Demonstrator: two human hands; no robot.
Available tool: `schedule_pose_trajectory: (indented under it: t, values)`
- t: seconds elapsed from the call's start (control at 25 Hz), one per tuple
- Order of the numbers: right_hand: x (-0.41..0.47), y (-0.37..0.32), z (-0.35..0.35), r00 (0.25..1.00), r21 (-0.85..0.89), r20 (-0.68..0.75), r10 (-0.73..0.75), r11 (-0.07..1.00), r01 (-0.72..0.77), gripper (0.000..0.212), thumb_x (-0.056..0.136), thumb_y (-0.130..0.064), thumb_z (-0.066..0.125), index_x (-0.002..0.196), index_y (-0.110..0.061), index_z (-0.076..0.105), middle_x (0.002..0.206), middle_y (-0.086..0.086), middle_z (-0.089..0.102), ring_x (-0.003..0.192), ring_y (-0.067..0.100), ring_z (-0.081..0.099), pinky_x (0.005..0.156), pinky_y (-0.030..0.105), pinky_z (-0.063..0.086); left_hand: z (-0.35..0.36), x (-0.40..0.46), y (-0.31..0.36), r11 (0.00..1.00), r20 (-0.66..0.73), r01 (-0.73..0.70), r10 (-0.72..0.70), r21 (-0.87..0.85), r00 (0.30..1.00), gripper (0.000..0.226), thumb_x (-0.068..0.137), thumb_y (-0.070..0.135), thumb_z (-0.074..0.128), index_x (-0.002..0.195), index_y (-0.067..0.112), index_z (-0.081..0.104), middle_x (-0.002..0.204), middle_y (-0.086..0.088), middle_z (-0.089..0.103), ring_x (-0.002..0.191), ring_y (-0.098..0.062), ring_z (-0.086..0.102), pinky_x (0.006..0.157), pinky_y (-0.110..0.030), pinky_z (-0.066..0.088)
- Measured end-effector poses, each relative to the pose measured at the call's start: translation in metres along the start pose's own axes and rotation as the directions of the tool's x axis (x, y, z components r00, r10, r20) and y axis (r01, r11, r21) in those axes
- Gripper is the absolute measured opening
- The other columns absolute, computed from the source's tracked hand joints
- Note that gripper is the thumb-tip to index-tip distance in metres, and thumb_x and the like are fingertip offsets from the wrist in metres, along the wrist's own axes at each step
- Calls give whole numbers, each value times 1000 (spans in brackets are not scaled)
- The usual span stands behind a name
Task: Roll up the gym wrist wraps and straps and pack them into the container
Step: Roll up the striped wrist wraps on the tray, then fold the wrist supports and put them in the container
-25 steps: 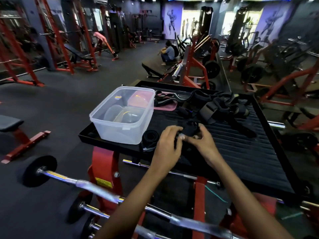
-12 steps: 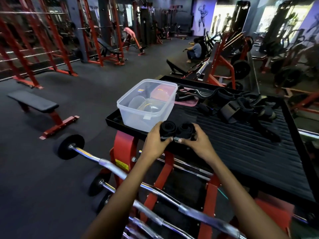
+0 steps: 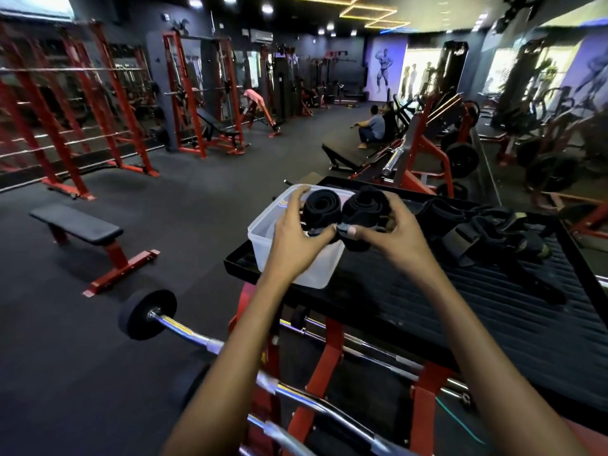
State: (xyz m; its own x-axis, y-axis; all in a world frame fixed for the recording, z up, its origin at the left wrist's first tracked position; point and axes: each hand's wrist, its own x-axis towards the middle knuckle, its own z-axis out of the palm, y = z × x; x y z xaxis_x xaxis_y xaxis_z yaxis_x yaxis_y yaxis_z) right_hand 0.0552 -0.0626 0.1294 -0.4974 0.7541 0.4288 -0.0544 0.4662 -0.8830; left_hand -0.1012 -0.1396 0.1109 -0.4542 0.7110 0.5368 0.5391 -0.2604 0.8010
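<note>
Two black rolled wrist wraps are held side by side above the clear plastic container (image 3: pixel 263 248). My left hand (image 3: pixel 296 232) grips the left roll (image 3: pixel 320 205). My right hand (image 3: pixel 391 225) grips the right roll (image 3: pixel 363 207). The container stands at the left end of the black ribbed platform (image 3: pixel 460 311), and my hands partly hide it. A loose heap of black straps and wraps (image 3: pixel 487 232) lies on the platform to the right of my hands.
Chrome barbells (image 3: pixel 184 327) lie on a red rack below the platform's near edge. A flat bench (image 3: pixel 79 225) stands on the floor to the left. Red racks line the far left, and people sit on the floor at the back.
Both hands have lifted the two rolled wraps from the platform's near edge up and forward over the container. The camera view has tilted upward.
</note>
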Motion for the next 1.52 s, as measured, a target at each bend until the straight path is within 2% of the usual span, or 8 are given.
schedule_pose_trajectory:
  t: [0.2,0.4,0.72,0.92,1.04,1.2,1.32,1.52]
  values:
    - [52,-17,59,997,-233,41,63,971,-52,58,69,-15,81,116,-13,48,110,-2,56,101,12,53,72,5,39,-72,68,-6,938,178,38,-105,344,978,52,67,15,72,116,23,54,109,0,61,102,-17,59,82,-25,46]
    - [71,0,100,958,-599,141,249,792,-118,28,70,-7,74,89,-8,52,110,22,61,99,33,58,79,38,47,-78,100,-46,673,468,-134,-343,728,815,45,65,19,75,108,14,63,103,-7,66,95,-25,61,73,-30,47]
    - [87,31,127,810,-833,280,515,549,-61,19,94,-24,52,107,-11,59,121,15,61,109,30,55,78,29,38,-65,119,-80,507,602,-347,-527,789,600,43,79,18,66,120,32,62,117,-4,62,104,-23,59,83,-31,50]
    - [95,38,118,747,-813,280,603,562,-149,25,84,-16,57,108,-14,64,114,15,66,82,21,55,70,30,42,-63,120,-84,492,621,-386,-536,780,572,36,84,32,62,120,33,62,125,-3,60,110,-24,57,94,-35,49]
    - [92,38,118,750,-811,273,603,563,-157,25,86,-18,58,111,-16,64,119,7,64,97,21,57,82,30,44,-65,113,-84,525,627,-354,-555,774,547,42,93,42,47,129,22,55,136,-5,52,122,-25,48,100,-35,40]
    - [80,36,120,870,-711,192,453,676,-194,49,89,-31,61,130,-6,50,132,13,55,118,27,53,90,29,41,-64,90,-86,804,549,-91,-313,587,775,44,95,29,50,135,11,48,142,-10,45,130,-25,42,103,-29,31]
    - [68,30,111,958,-469,-16,288,844,-261,50,89,-28,63,132,-8,48,132,11,54,117,26,54,90,29,42,-55,70,-68,970,257,-5,-60,244,965,35,91,18,56,126,12,55,129,0,54,118,-13,49,88,-12,30]
    - [42,22,67,943,-189,-295,156,958,-217,24,88,-14,63,110,-6,60,100,3,61,90,13,58,72,13,45,-1,42,-22,953,104,204,-185,-225,977,22,91,10,55,112,14,59,106,6,61,91,-5,58,82,-11,45]
